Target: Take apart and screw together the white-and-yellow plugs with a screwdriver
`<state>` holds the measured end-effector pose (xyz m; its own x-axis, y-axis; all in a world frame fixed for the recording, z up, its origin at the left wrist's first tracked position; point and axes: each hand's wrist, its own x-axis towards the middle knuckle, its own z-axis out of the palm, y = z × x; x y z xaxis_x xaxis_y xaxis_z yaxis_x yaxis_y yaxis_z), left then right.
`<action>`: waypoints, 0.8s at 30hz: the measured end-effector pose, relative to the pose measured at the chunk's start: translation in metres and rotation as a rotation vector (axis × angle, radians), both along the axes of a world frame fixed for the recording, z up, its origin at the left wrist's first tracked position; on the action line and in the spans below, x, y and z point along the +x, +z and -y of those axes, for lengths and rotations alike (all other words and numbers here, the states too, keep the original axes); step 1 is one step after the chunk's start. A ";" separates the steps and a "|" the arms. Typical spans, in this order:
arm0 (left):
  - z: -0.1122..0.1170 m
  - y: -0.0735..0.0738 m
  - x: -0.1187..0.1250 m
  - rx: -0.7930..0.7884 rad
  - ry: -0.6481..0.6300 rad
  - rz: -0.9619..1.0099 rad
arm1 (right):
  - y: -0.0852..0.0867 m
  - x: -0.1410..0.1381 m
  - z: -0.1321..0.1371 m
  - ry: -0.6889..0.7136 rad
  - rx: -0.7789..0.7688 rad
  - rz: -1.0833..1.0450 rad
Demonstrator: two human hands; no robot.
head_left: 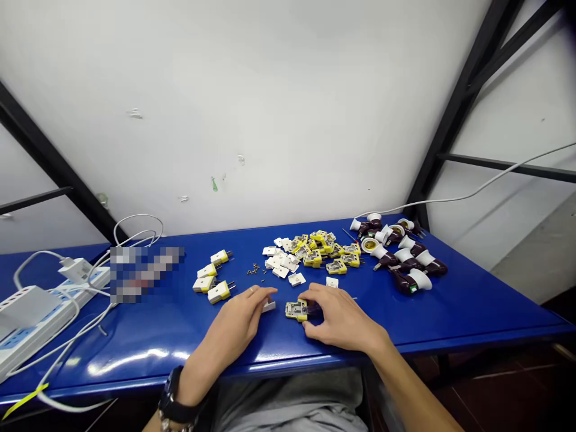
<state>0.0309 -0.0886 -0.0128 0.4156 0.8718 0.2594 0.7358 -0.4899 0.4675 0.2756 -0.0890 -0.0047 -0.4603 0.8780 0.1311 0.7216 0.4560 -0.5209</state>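
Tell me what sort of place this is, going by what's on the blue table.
Probably a small workbench for assembling electrical parts. The blue table holds loose yellow plugs, a cluster of dark lamp sockets with white ends, and a power strip at its far left.

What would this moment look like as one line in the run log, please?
right hand touches yellow plug base | left hand beside white plug cover

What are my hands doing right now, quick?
Left hand: open, empty, beside a white plug cover.
Right hand: closed on a yellow plug base.
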 end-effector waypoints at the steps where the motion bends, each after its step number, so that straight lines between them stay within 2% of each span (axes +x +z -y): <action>1: -0.002 0.000 -0.002 0.003 0.021 -0.026 | -0.001 -0.001 0.000 0.001 0.006 -0.004; 6: -0.008 0.003 -0.015 0.038 0.087 -0.193 | -0.003 -0.005 0.001 0.015 0.016 -0.013; 9: -0.004 0.007 -0.026 0.037 0.063 -0.140 | -0.005 -0.006 0.002 0.011 0.028 -0.008; 14: 0.005 0.005 -0.036 -0.076 -0.035 -0.045 | -0.007 -0.006 0.002 0.013 0.051 -0.034; 19: 0.004 0.002 -0.021 0.001 -0.036 0.115 | -0.011 -0.005 0.000 0.052 0.056 -0.107; 24: 0.003 0.001 0.007 -0.028 -0.153 0.130 | -0.009 -0.003 0.000 0.103 0.025 -0.089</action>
<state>0.0383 -0.0914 -0.0119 0.5081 0.8090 0.2956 0.5866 -0.5763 0.5690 0.2722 -0.0885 -0.0138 -0.5334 0.8226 0.1969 0.6216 0.5391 -0.5683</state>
